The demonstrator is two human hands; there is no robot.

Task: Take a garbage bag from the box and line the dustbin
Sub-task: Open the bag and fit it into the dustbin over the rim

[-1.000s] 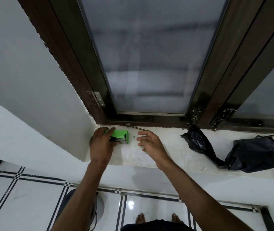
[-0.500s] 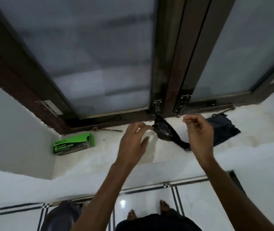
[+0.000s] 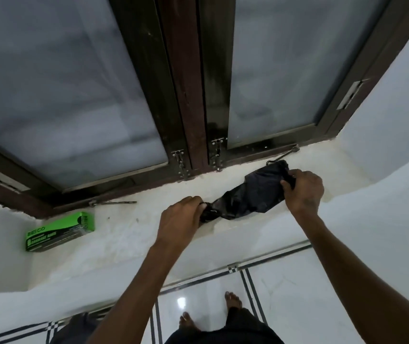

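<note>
- Window (image 3: 79, 100) — two frosted glass panes in a dark brown wooden frame, at the far side.
- Centre post (image 3: 186, 78) — dark wood, between the panes.
- Bolt latches (image 3: 180, 165) — metal, two, at the foot of the post.
- Window stay (image 3: 112, 202) — metal rod lying at the far left of the sill.
- Sill (image 3: 124, 234) — white, rough plaster.
- Floor (image 3: 298, 289) — glossy white tiles with black inlay lines, near side.
- Bare feet (image 3: 233, 301) on the tiles.
</note>
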